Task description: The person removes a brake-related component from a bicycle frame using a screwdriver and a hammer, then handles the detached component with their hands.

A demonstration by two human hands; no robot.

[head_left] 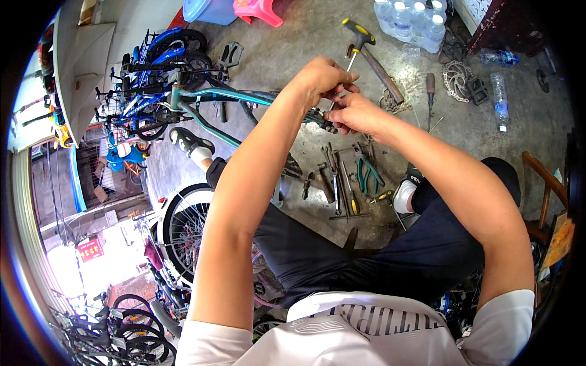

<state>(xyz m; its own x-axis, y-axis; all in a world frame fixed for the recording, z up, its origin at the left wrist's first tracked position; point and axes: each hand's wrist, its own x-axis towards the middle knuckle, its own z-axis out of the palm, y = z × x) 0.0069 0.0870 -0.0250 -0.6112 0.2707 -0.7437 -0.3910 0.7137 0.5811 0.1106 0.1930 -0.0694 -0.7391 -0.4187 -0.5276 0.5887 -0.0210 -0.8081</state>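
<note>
Both your hands meet at the dark metal end (318, 118) of a teal bicycle frame (229, 91), which reaches in from the left, ahead of your knees. Left hand (326, 79): palm down, fingers bent and close together at the thin shaft of a T-handled tool (365, 35); its yellow-and-black handle points away from you, past the knuckles. Whether these fingers clamp the shaft, you cannot tell; the hand covers the contact. Right hand (360, 114): just beside the left, fingers curled in at the frame's dark end, tips partly hidden; grip or mere touch cannot be told. Beyond your hands, a hammer (383, 78) lies on the concrete floor (293, 46), wooden handle slanting toward your right; a chain (397, 105) is near the end of that handle. Farther right: a wood-handled screwdriver (431, 85), a toothed metal disc (455, 78) and a clear bottle (500, 100). Between your feet, nearer you than the frame's end, lie pliers (364, 174) with green handles, a wrench (334, 177) and a yellow-handled screwdriver (354, 202). At your left knee stands a white-rimmed wheel (174, 229).
</note>
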